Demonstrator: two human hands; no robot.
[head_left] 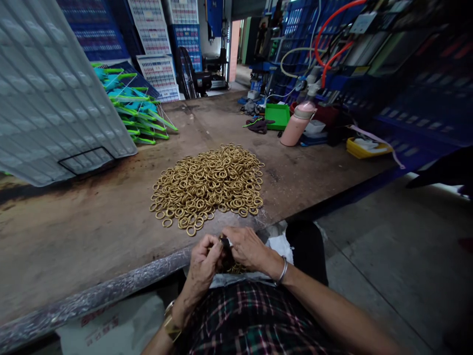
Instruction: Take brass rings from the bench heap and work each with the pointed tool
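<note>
A broad heap of brass-coloured rings (210, 180) lies on the table (121, 217), with a few loose ones near the front edge. Just past that edge, above my lap, my left hand (205, 259) and my right hand (249, 249) are close together, fingers closed. A small dark object (225, 242) shows between the fingertips; its kind is hidden. More brass rings (236, 268) lie below the hands, partly covered by them, next to pale sheeting (236, 280) across my lap.
At the left leans a large translucent ribbed plastic container (55, 93), beside bright green and teal plastic pieces (136, 106). Toward the right stand a pink bottle (298, 123), a green tray (277, 116) and a yellow tray (367, 148). Stacked crates (157, 71) and a fan (187, 74) are behind.
</note>
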